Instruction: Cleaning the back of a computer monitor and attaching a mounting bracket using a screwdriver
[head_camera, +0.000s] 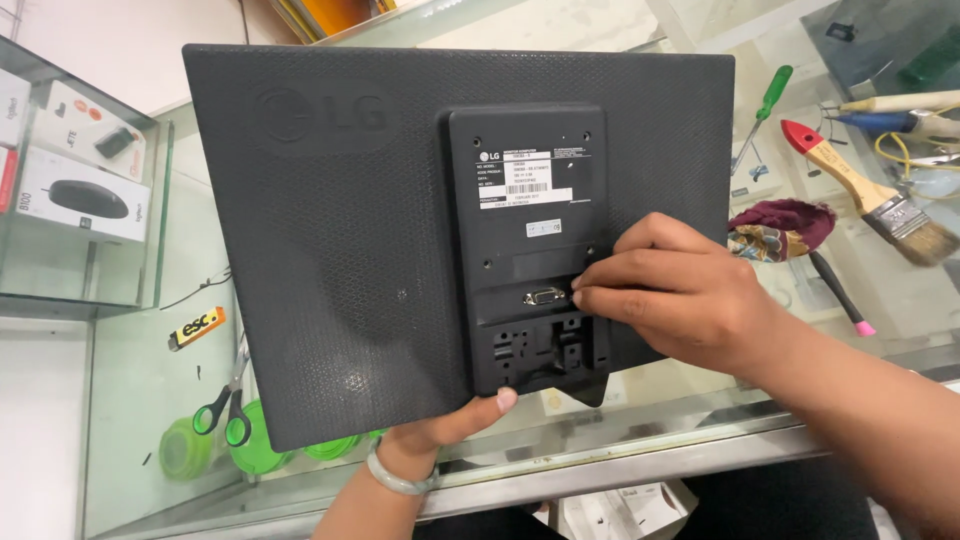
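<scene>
Black monitor (350, 250), back facing up, fills the space above both hands. Right hand (680, 295) rests on its raised rear panel, fingertips pinched beside the silver port (545, 296). Left hand (445, 435) grips the monitor's lower edge from beneath.

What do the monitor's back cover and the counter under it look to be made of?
Monitor back cover: likely moulded plastic, matte black, with a fine dimpled texture. Counter: glass, since green items show through it, with a metal-looking front edge.
</scene>
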